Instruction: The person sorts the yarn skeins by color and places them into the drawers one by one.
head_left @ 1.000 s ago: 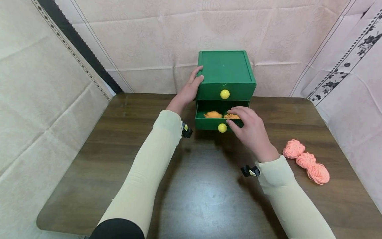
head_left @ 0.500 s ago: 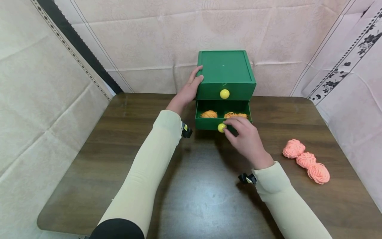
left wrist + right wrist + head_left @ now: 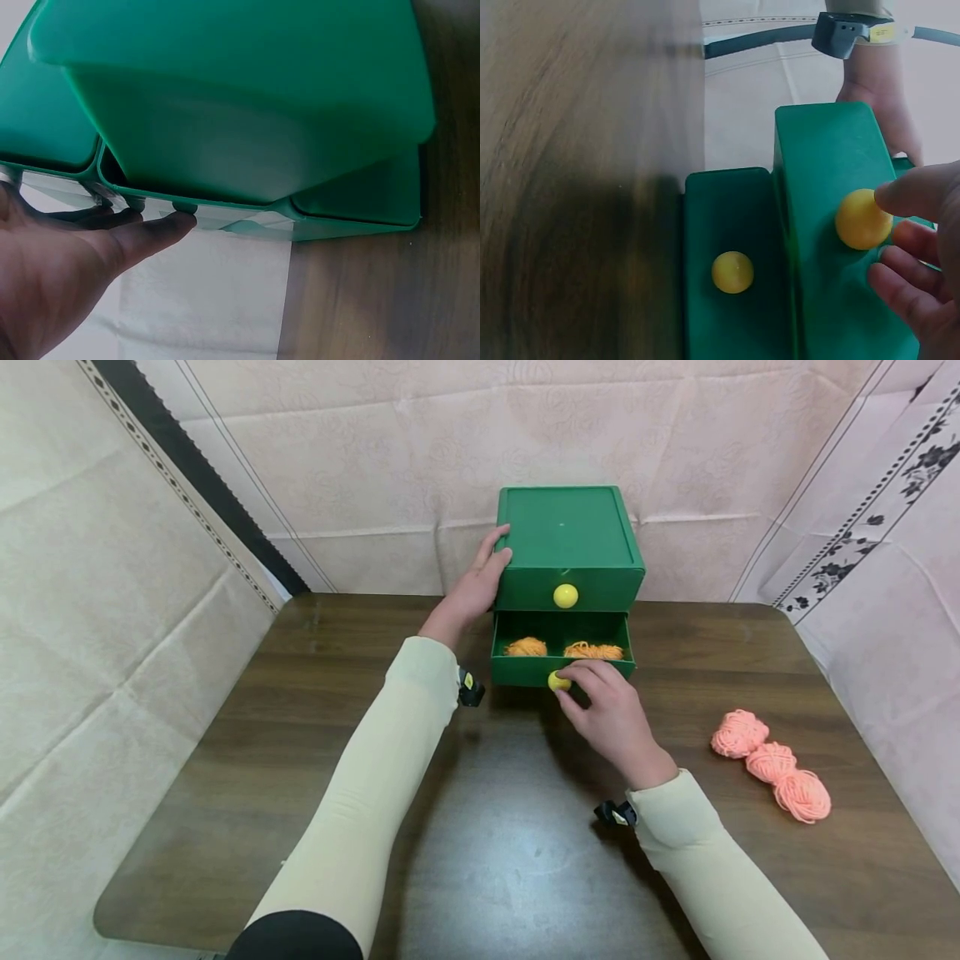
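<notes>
A green cabinet (image 3: 566,527) of stacked drawers stands against the back cloth. Its middle drawer (image 3: 525,672) is pulled out, with orange yarn (image 3: 527,647) at the left inside and more orange yarn (image 3: 592,651) at the right. My right hand (image 3: 611,714) has thumb and index finger about the yellow knob (image 3: 863,219) of that drawer. With fairly straight fingers, my left hand (image 3: 472,589) rests against the cabinet's left side; in the left wrist view its fingertips (image 3: 180,223) touch the green side edge.
Three pink yarn balls (image 3: 771,764) lie in a row on the brown table (image 3: 487,860), right of my right forearm. Above the pulled-out drawer is a shut top drawer with a yellow knob (image 3: 566,596). The bottom drawer (image 3: 731,217) is shut below it. Pale cloth (image 3: 337,468) hangs around the table.
My right hand has come from over the drawer's inside down to its yellow knob and taken hold of it. The left hand has stayed on the cabinet's side.
</notes>
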Available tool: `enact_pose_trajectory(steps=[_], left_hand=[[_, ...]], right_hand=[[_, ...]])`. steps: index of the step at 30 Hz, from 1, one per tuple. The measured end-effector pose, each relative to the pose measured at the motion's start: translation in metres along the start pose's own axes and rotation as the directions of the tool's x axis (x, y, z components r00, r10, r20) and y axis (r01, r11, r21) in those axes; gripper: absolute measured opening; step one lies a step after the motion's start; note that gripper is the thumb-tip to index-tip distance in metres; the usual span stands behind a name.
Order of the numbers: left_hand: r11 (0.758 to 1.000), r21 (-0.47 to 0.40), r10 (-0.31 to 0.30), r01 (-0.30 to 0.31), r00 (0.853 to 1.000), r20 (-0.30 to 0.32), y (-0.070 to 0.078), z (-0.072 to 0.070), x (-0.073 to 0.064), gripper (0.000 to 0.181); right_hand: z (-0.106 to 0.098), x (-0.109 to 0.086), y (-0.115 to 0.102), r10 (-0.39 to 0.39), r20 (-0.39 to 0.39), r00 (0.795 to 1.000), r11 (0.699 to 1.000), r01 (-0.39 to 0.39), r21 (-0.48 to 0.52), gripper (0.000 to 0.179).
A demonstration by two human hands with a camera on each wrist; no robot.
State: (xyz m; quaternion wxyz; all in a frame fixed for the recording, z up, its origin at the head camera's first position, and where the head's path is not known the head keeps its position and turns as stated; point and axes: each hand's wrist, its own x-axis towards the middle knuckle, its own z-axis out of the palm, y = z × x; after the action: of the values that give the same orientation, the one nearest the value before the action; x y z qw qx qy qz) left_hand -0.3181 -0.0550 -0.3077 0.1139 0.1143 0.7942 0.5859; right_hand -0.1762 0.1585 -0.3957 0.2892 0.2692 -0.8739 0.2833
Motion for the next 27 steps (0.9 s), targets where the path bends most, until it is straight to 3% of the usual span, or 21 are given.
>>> enact_pose_trajectory(steps=[6, 27], left_hand=[[1.000, 0.019, 0.016, -0.016, 1.000, -0.015, -0.009, 0.001, 0.009, 0.047], [0.999, 0.039, 0.021, -0.020, 1.000, -0.012, -0.011, -0.001, 0.010, 0.046]], right_hand=[[0.003, 0.002, 0.004, -0.005, -0.005, 1.000, 1.000, 0.005, 0.010, 0.025], [0.013, 0.017, 0.018, 0.019, -0.012, 1.000, 1.000, -0.020, -0.010, 0.023]])
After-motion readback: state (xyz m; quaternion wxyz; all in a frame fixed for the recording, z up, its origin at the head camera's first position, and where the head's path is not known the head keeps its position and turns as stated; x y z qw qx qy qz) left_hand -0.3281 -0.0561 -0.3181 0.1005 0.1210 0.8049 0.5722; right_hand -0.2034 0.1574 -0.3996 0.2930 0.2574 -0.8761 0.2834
